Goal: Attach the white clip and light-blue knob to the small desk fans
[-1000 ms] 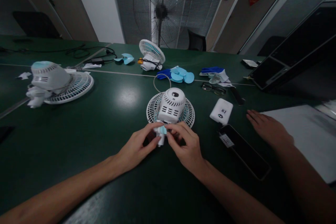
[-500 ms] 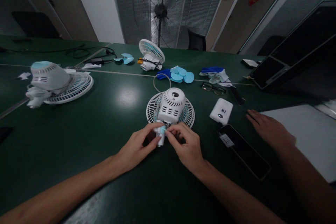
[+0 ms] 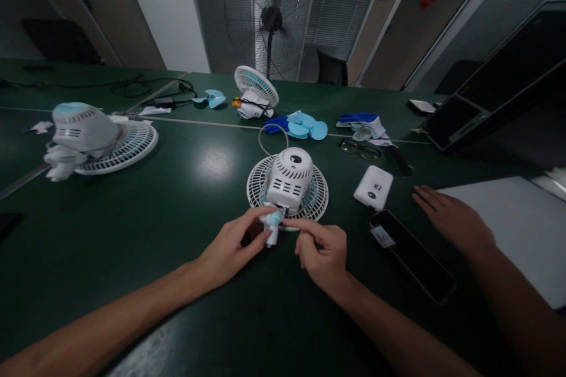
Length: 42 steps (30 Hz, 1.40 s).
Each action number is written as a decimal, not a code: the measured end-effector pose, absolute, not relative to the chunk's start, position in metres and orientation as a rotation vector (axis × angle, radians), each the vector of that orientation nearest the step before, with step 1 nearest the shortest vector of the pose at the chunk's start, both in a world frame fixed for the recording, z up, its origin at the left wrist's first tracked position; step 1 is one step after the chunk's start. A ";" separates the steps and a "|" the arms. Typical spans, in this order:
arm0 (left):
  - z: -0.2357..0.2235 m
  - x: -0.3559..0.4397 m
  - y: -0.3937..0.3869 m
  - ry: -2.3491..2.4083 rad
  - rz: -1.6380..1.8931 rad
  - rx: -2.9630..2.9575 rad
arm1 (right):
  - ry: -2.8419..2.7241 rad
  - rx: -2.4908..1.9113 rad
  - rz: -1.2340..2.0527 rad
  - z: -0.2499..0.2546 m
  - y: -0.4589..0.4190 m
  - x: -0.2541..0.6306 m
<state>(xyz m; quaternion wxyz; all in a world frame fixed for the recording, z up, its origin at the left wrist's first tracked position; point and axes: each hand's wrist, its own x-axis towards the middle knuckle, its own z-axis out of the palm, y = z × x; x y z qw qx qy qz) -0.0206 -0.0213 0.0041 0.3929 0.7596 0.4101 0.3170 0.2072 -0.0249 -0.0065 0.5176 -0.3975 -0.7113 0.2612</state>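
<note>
A small white fan [image 3: 289, 179] lies grille-down on the green table, its motor housing facing up. At its near end is a white neck joint [image 3: 271, 235] with a light blue knob [image 3: 275, 218]. My left hand [image 3: 234, 241] is closed on this neck joint, fingers and thumb on its left side. From the right, my right hand [image 3: 321, 247] stretches its index finger to the blue knob, the tip at or touching its side. The other fingers of that hand are curled under, and nothing shows in them.
Another person's hand [image 3: 455, 221] rests at right by a white board [image 3: 508, 224]. Near it lie a white power bank [image 3: 374, 187] and a black phone [image 3: 411, 256]. Other fans [image 3: 84, 135] stand left and behind, with blue fan blades [image 3: 307, 125], gloves and glasses [image 3: 360, 149].
My right hand has changed from a thumb-and-finger pinch at the blue knob to a pointing index finger, with its thumb drawn back to the right. The left hand keeps its place.
</note>
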 end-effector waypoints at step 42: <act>0.004 -0.019 -0.020 0.998 0.881 1.930 | -1.947 -0.848 0.485 0.001 -0.024 0.200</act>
